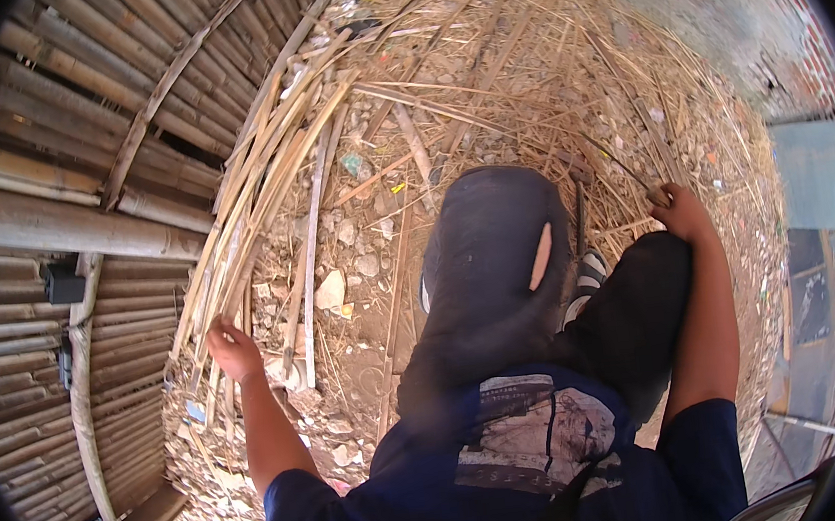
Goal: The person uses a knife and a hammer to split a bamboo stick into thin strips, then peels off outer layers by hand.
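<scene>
At the left, my left hand is closed at the near end of a pile of long, pale split bamboo strips, its fingers curled on a strip. The exact grip is partly hidden by the hand. Over on the right, beside my bent right knee, my right hand is wrapped round the handle of a thin, dark-bladed knife. Its narrow blade points away and to the left, over the scattered straw. Both arms are spread wide, with my legs bent between them.
A bamboo wall stands along the left side, with a small black box on it. Stones, loose sticks and litter cover the ground. A brick wall rises at the far right, near a bluish-grey panel.
</scene>
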Demonstrator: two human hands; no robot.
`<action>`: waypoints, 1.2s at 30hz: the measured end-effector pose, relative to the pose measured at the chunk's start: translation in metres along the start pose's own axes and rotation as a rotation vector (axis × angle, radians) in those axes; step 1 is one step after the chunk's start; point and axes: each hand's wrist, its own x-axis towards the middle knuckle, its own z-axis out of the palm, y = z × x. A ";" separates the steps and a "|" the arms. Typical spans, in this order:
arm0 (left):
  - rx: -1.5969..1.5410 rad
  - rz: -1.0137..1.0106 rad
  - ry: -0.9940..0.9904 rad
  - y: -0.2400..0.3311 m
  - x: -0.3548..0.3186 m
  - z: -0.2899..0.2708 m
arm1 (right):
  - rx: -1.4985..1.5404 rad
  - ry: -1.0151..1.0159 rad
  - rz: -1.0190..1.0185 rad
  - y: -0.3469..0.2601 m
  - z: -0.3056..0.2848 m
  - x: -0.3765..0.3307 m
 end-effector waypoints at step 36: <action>-0.066 1.360 0.425 0.430 0.144 -0.311 | 0.342 0.086 0.105 0.101 -0.009 -0.074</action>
